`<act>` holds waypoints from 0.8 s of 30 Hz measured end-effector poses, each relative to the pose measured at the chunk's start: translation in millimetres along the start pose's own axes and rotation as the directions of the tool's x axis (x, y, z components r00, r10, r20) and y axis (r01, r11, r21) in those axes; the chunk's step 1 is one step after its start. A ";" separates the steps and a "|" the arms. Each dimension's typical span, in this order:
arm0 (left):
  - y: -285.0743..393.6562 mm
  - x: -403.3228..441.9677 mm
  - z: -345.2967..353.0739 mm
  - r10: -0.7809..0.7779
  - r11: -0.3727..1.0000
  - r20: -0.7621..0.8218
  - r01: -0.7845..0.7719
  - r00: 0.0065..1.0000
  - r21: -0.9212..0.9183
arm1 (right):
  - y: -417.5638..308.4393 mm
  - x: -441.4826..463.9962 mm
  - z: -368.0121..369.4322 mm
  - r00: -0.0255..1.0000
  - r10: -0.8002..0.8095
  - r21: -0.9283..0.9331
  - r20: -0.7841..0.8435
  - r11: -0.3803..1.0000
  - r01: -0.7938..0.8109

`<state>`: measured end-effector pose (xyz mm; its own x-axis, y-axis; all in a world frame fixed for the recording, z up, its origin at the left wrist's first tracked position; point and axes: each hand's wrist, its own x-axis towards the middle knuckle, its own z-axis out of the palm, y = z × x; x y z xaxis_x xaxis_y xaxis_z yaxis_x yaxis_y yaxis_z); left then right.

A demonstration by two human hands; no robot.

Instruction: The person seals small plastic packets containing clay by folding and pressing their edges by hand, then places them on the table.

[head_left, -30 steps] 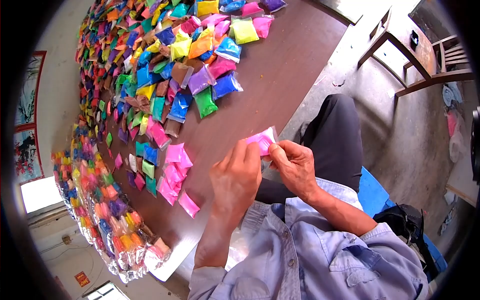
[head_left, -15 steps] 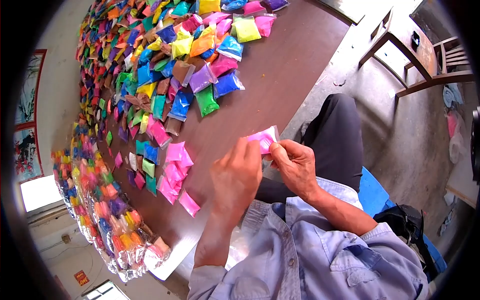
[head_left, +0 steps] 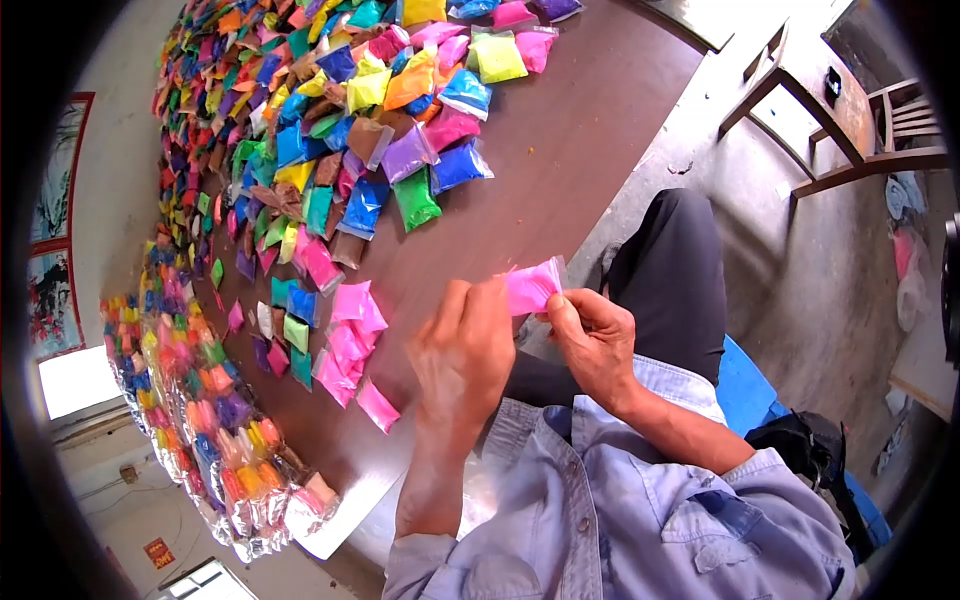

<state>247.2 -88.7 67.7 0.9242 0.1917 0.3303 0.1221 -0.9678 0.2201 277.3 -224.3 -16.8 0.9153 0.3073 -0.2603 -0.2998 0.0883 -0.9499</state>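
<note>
A small clear plastic packet with bright pink filling [head_left: 532, 288] is held between my hands above the table's near edge. My left hand [head_left: 462, 345] is closed on its left end, with the fingertips partly hidden behind the knuckles. At the opposite lower corner, my right hand [head_left: 598, 340] pinches the clear margin between thumb and fingers. Left of my left hand, several pink packets [head_left: 350, 335] lie in a small heap, and a single pink packet [head_left: 378, 406] rests just below them.
A large pile of coloured packets [head_left: 400, 90] covers the far left of the brown table [head_left: 560, 130]. Silvery clear bags of coloured pieces [head_left: 240, 470] line the left edge. A wooden chair [head_left: 820, 110] stands on the floor at right.
The pink packet has turned to show more of its flat face. My left hand has shifted slightly left, and my right hand has moved a little down.
</note>
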 end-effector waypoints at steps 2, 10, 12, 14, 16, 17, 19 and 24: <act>6.5 -3.2 -0.9 -0.082 0.995 0.052 0.085 0.995 -0.058 | 0.4 0.1 1.2 0.999 -0.016 0.040 -0.047 0.999 0.018; 8.3 -17.8 11.0 -0.103 0.985 0.049 0.109 0.993 -0.133 | -16.9 10.4 -1.9 0.994 0.104 0.125 0.034 0.986 -0.107; 9.1 -21.6 11.1 -0.105 0.985 0.046 0.110 0.993 -0.133 | -20.2 14.4 -4.3 0.979 0.190 0.139 0.071 0.970 -0.199; 9.2 -23.6 10.5 -0.119 0.984 0.060 0.126 0.991 -0.129 | -20.4 17.6 -7.8 0.956 0.272 0.148 0.109 0.947 -0.286; 8.4 -25.1 10.2 -0.123 0.983 0.059 0.129 0.991 -0.129 | -17.0 18.8 -9.5 0.932 0.316 0.143 0.178 0.929 -0.342; 8.5 -25.8 10.4 -0.124 0.983 0.057 0.131 0.991 -0.132 | -15.8 18.0 -9.0 0.932 0.316 0.143 0.179 0.928 -0.343; 4.6 -24.2 10.9 -0.119 0.987 0.043 0.123 0.992 -0.105 | -13.5 14.2 -8.7 0.965 0.164 0.184 0.203 0.962 -0.202; -3.6 -16.9 1.6 -0.139 0.989 0.017 0.139 0.990 -0.055 | -8.5 2.6 -3.0 0.991 -0.043 0.171 0.128 0.985 0.020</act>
<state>231.8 -88.7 59.9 0.9044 0.3213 0.2807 0.2297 -0.9211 0.3144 283.0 -227.1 -10.0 0.8852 0.4223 -0.1952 -0.3229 0.2557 -0.9112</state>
